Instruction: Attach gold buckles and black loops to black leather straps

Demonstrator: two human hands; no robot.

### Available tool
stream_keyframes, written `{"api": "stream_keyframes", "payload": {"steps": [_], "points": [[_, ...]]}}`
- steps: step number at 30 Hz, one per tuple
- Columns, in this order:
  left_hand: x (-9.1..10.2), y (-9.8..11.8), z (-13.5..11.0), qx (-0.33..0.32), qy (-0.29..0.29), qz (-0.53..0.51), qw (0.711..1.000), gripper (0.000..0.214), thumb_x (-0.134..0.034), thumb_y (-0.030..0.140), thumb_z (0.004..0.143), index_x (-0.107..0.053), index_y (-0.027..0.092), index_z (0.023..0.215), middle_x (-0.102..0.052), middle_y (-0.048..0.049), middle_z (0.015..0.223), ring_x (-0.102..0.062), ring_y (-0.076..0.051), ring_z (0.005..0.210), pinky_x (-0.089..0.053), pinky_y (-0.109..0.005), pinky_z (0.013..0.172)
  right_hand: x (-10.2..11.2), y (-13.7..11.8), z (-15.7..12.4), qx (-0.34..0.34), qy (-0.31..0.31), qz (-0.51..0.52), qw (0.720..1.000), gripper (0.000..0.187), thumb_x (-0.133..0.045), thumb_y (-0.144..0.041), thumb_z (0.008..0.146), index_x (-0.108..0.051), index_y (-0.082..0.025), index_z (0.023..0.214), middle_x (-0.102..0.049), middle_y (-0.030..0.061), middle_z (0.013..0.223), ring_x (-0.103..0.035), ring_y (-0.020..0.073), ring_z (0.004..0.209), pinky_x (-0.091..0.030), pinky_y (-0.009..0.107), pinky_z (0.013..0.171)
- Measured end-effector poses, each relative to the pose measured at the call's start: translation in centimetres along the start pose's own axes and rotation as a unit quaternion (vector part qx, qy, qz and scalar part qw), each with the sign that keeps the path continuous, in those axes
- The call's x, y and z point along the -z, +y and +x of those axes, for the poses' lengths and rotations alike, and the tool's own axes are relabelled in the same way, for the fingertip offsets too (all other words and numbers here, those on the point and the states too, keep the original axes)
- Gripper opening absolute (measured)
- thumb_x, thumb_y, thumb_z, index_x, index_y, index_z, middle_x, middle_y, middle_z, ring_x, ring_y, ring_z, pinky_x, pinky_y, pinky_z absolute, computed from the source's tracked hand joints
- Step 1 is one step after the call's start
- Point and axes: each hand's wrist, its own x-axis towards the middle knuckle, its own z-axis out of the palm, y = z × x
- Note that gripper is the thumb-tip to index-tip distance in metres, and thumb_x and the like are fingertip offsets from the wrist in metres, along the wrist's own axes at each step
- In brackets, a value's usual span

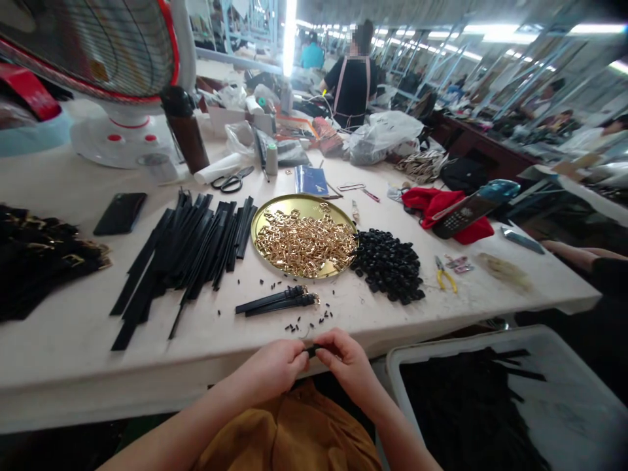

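Note:
At the table's front edge, my left hand (pixel 280 364) and my right hand (pixel 347 361) are closed in a pinch on a short visible piece of black strap (pixel 312 351). The rest of it is hidden by my fingers. Just beyond my hands lie two finished-looking black straps (pixel 275 301) with gold buckles at their right ends. Tiny black bits (pixel 293 325) are scattered around them. Farther back, a round gold tray (pixel 338 208) bears a heap of gold buckles (pixel 304 243). Right of the tray is a pile of small black loops (pixel 390 265).
Flat black straps (pixel 189 245) lie fanned out left of the tray, near a phone (pixel 120 213) and scissors (pixel 233 179). Yellow-handled pliers (pixel 445 275) lie on the right. A white bin (pixel 554 386) with black strips stands below. A fan (pixel 98 59) and a bottle (pixel 185 131) stand behind.

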Motion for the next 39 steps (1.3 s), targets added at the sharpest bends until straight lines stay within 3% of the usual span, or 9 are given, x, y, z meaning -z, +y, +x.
{"api": "stream_keyframes", "payload": {"steps": [6,13,18,24,28,31,34,37,39], "points": [[-0.1,1.3,0.0,-0.027,0.007,-0.001,1.0,0.029,-0.038,0.032,0.08,-0.057,0.017,0.066,-0.056,-0.0008,0.059,-0.046,-0.015,0.056,-0.027,-0.022,0.051,0.5,-0.1,0.2,-0.088,-0.048,0.134,0.986,0.016,-0.064,-0.032,0.069,-0.059,-0.019,0.076,-0.058,-0.004,0.06,-0.052,0.0111,0.058,-0.041,0.025,0.062],[-0.6,1.1,0.3,-0.024,0.009,-0.029,0.999,0.029,-0.037,0.035,0.081,-0.051,0.018,0.063,-0.05,0.0017,0.052,-0.044,-0.014,0.054,-0.025,-0.022,0.05,0.2,0.2,0.2,-0.056,-0.024,0.11,0.992,0.015,-0.066,-0.031,0.068,-0.059,-0.019,0.074,-0.059,-0.003,0.065,-0.053,0.0111,0.06,-0.041,0.024,0.059],[-0.6,0.8,1.2,-0.041,0.011,0.019,0.999,0.03,-0.034,0.034,0.082,-0.054,0.017,0.066,-0.057,-0.0002,0.063,-0.047,-0.015,0.06,-0.027,-0.022,0.053,0.0,0.4,0.3,-0.047,-0.022,0.13,0.99,0.021,-0.067,-0.031,0.066,-0.059,-0.019,0.081,-0.06,-0.0017,0.07,-0.054,0.0119,0.063,-0.042,0.025,0.061],[0.8,1.2,1.6,0.006,0.011,0.097,0.995,0.033,-0.03,0.032,0.083,-0.058,0.018,0.075,-0.061,-0.0032,0.073,-0.053,-0.018,0.07,-0.032,-0.024,0.061,3.7,1.1,3.2,-0.042,0.152,0.109,0.981,0.029,-0.061,-0.04,0.071,-0.056,-0.019,0.091,-0.057,-0.0021,0.072,-0.053,0.0109,0.059,-0.044,0.026,0.062],[1.1,1.8,1.8,0.005,0.02,0.085,0.996,0.033,-0.028,0.033,0.084,-0.057,0.017,0.077,-0.06,-0.0038,0.072,-0.053,-0.018,0.071,-0.033,-0.025,0.063,7.0,1.9,6.4,0.017,0.217,-0.06,0.974,0.036,-0.058,-0.045,0.072,-0.057,-0.016,0.094,-0.06,0.004,0.079,-0.056,0.0163,0.067,-0.045,0.03,0.065],[1.1,2.0,2.3,0.004,0.009,0.074,0.997,0.033,-0.028,0.034,0.084,-0.055,0.017,0.077,-0.058,-0.0025,0.067,-0.053,-0.018,0.067,-0.032,-0.025,0.06,9.2,1.5,8.6,0.066,0.246,-0.229,0.94,0.045,-0.052,-0.047,0.076,-0.055,-0.014,0.106,-0.062,0.0058,0.079,-0.057,0.0189,0.071,-0.044,0.032,0.069],[1.2,1.7,2.7,0.017,0.016,0.08,0.997,0.034,-0.027,0.036,0.085,-0.054,0.017,0.074,-0.058,-0.003,0.068,-0.053,-0.018,0.068,-0.032,-0.025,0.06,11.8,0.0,11.4,0.088,0.273,-0.367,0.885,0.044,-0.045,-0.046,0.081,-0.055,-0.014,0.109,-0.062,0.0074,0.082,-0.057,0.0191,0.072,-0.043,0.031,0.069],[1.6,1.3,2.9,0.022,0.017,0.075,0.997,0.034,-0.028,0.036,0.084,-0.054,0.017,0.073,-0.06,-0.0039,0.075,-0.053,-0.018,0.073,-0.033,-0.025,0.064,14.7,-1.5,15.3,0.026,0.305,-0.491,0.816,0.035,-0.042,-0.037,0.083,-0.057,-0.016,0.107,-0.061,0.0096,0.096,-0.057,0.0198,0.085,-0.042,0.03,0.074],[1.9,1.1,3.0,0.025,0.01,0.063,0.998,0.035,-0.027,0.036,0.085,-0.056,0.017,0.075,-0.061,-0.0036,0.076,-0.054,-0.018,0.074,-0.034,-0.025,0.065,16.4,-2.0,18.1,-0.014,0.304,-0.514,0.802,0.032,-0.044,-0.033,0.08,-0.061,-0.016,0.102,-0.061,0.0118,0.1,-0.057,0.0223,0.089,-0.041,0.032,0.076]]}}
